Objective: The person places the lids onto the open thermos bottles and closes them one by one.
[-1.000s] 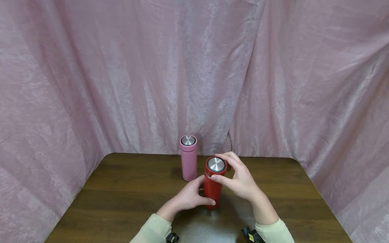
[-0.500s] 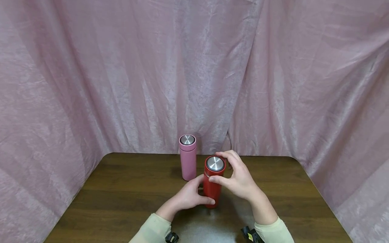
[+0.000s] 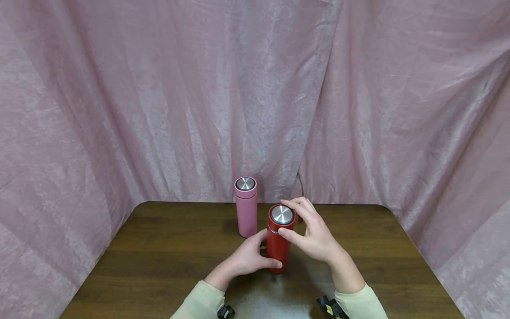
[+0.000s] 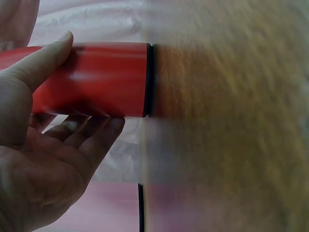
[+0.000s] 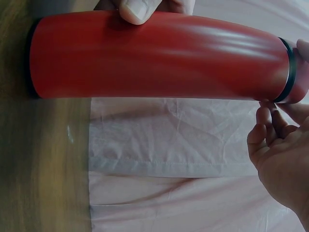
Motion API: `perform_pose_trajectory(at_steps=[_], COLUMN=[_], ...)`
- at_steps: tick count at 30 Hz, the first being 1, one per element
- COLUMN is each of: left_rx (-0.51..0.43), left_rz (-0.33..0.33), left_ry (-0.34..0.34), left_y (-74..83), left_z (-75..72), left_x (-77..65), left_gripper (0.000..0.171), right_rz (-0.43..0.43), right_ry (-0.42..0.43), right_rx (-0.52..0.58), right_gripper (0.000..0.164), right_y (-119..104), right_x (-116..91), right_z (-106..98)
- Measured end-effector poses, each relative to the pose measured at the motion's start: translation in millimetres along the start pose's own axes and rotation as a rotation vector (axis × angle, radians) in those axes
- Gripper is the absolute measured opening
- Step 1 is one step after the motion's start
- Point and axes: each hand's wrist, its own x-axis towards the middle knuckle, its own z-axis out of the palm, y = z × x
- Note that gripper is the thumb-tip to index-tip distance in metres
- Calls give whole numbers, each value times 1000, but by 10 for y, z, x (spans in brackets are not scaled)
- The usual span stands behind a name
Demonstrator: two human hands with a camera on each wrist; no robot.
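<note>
A red thermos bottle stands upright on the wooden table in the head view. Around its lower body my left hand grips, thumb on the near side and fingers behind. My right hand holds the red lid with its steel disc on top, thumb in front and fingers at the far rim. A dark ring marks the joint between body and lid in the right wrist view. In the left wrist view the fingers reach under the bottle's side. Fingertips behind the bottle are partly hidden.
A pink thermos bottle with a steel-topped lid stands upright just behind and left of the red one. Pink curtains hang along the back and sides of the brown wooden table.
My right thumb has shifted slightly rightward on the lid since half a second ago. The left hand, the red bottle's body and the pink bottle stay practically where they were.
</note>
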Motion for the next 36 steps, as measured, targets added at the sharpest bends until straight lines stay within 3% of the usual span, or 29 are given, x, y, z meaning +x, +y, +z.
perform_pose_trajectory(at_steps=[13, 21, 29, 36], left_rx=[-9, -26, -31, -30], left_rz=[5, 11, 1, 4], left_ry=[-5, -3, -9, -9], left_y=[-15, -12, -12, -11], left_z=[-8, 8, 18, 12], left_x=[9, -2, 9, 0], left_gripper=[69, 67, 65, 66], right_rz=[34, 16, -13, -11], right_ry=[39, 13, 4, 28], right_rx=[-78, -33, -12, -49], right_gripper=[62, 75, 60, 59], right_y=[-15, -2, 0, 20], right_x=[18, 0, -15, 2], right_z=[6, 0, -11, -2])
